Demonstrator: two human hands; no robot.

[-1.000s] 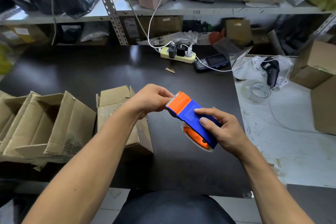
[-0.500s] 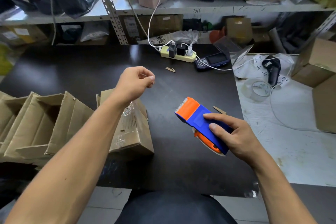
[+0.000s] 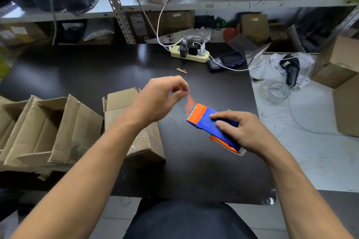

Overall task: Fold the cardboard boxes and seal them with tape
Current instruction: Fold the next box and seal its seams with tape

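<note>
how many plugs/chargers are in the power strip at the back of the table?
3 in the power strip: a black adapter at its left end, a black charger mid-strip, and a white plug at its right end. Any further sockets aren't clear.

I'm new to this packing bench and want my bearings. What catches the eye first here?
The blue and orange tape dispenser, gripped in the right hand over the dark table. The left hand pinches a strip of clear tape drawn from its toothed edge. To the left stand open cardboard boxes, and a closed cardboard box sits under the left forearm.
</note>
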